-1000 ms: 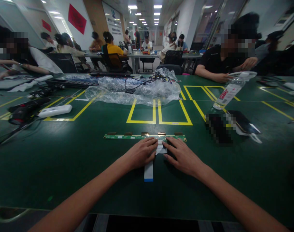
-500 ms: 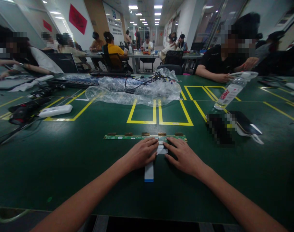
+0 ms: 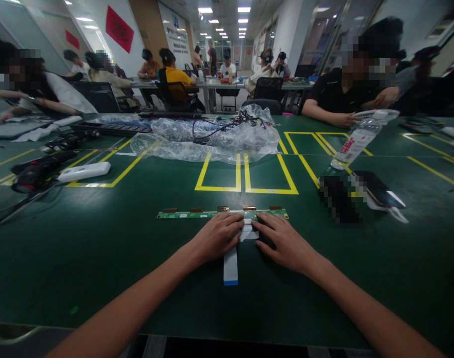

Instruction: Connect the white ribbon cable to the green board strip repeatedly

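The big table (image 3: 100,283) is dark green, and people sit at tables farther back in the room. A long, thin green board (image 3: 189,215) lies flat on the table in front of me. My left hand (image 3: 221,236) is at the near side of the board, its fingers close together; I cannot tell if they pinch anything. My right hand (image 3: 282,241) is there too, fingers a bit spread, thumb apart. A small white piece (image 3: 249,232) shows between my hands, by the board. A flat white ribbon (image 3: 230,266) with a blue end sticks out under my left hand, toward me from the board. Beyond the board is crinkly clear plastic (image 3: 219,141). Right of the board, farther off, stands a bottle (image 3: 355,144).
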